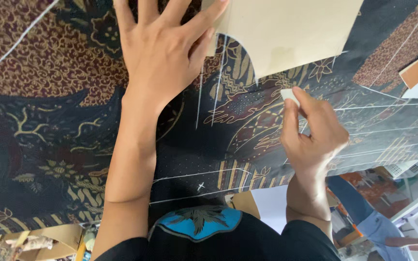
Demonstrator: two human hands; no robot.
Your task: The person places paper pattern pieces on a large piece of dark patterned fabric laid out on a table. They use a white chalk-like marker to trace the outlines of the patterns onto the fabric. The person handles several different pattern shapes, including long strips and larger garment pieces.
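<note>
1. Far left, I see dark batik fabric with gold and brown motifs spread flat, filling most of the view, with white chalk lines drawn across it.
2. My left hand lies palm down on the fabric, fingers spread wide and flat, gripping nothing; the thumb tip overlaps the edge of the cream paper pattern piece.
3. The pattern piece lies on the fabric at the top, its curved lower edge facing my right hand.
4. My right hand is curled, thumb and forefinger pinching a small white tailor's chalk, its tip on the fabric just below the pattern's edge.
5. Lower right, another person in blue is well apart.
</note>
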